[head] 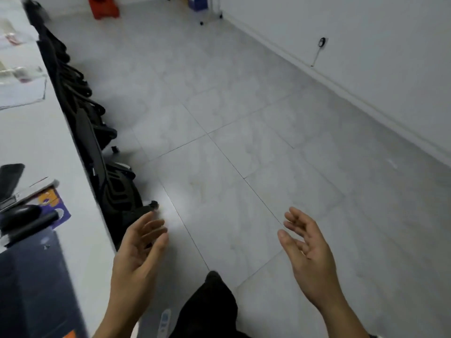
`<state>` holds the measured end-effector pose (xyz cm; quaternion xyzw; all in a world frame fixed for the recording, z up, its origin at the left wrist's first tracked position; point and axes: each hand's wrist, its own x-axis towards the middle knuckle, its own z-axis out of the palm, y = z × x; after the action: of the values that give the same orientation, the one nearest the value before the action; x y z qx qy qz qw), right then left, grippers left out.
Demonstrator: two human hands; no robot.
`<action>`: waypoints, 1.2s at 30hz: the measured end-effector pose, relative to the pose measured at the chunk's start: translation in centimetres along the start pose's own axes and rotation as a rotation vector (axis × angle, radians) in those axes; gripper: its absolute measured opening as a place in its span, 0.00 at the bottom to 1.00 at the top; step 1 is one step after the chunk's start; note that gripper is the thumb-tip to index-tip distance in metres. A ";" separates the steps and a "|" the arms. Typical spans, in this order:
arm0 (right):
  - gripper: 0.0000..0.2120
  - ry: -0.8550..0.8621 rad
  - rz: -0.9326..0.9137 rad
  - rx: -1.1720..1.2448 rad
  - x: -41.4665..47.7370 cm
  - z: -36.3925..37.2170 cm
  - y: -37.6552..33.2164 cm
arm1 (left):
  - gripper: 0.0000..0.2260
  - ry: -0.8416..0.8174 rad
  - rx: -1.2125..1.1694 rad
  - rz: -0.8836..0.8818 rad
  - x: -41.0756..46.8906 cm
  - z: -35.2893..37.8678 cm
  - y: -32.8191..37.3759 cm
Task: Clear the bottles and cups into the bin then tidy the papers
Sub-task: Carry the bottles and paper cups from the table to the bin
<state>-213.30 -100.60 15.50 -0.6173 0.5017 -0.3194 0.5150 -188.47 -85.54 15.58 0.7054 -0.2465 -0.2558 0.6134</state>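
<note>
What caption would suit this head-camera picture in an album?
Left hand and right hand, open and empty, over a tiled floor beside a white table.

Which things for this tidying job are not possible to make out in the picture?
- Bin: nowhere in the head view.
- Small things on the table, far left: motion blur; whether they are bottles or cups, I cannot tell.
- Papers: blurred, and cut by the left edge.
- Red object: cut off by the top edge.
</note>
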 end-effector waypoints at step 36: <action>0.21 -0.899 -0.293 -0.096 88.4 55.0 -27.8 | 0.20 0.950 -0.104 -0.107 81.3 -0.7 5.5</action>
<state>-129.29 -167.99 16.65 -0.7818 0.1511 -0.0664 0.6013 -127.42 -139.45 16.32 0.7243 0.1108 0.0516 0.6786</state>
